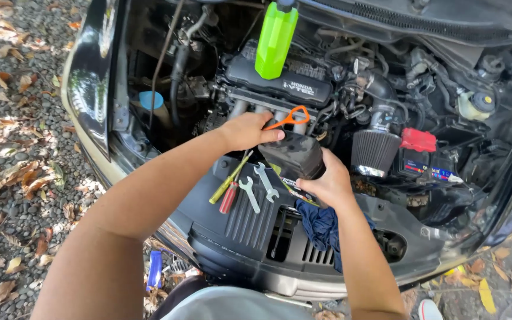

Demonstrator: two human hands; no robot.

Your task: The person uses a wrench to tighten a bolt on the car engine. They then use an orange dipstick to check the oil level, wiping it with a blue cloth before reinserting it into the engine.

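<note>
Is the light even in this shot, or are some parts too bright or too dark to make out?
Head view: dappled sun falls on the gravel; glare streaks the fender; deep engine-bay corners go nearly black; both hands, left hand and right hand, on the dark bottle are sharp.

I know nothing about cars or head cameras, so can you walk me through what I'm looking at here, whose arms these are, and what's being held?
This is one picture from a camera worn on a person's head, looking down, so the two bare arms are the wearer's own. They lean over a car's open engine bay. The left hand and right hand together grip a dark plastic bottle, tilted over the engine. Just above it sits an orange loop handle. On the black front panel lie a screwdriver with a yellow and red handle and two small wrenches. A dark blue rag lies under the right wrist. A bright green bottle stands on the engine.
</note>
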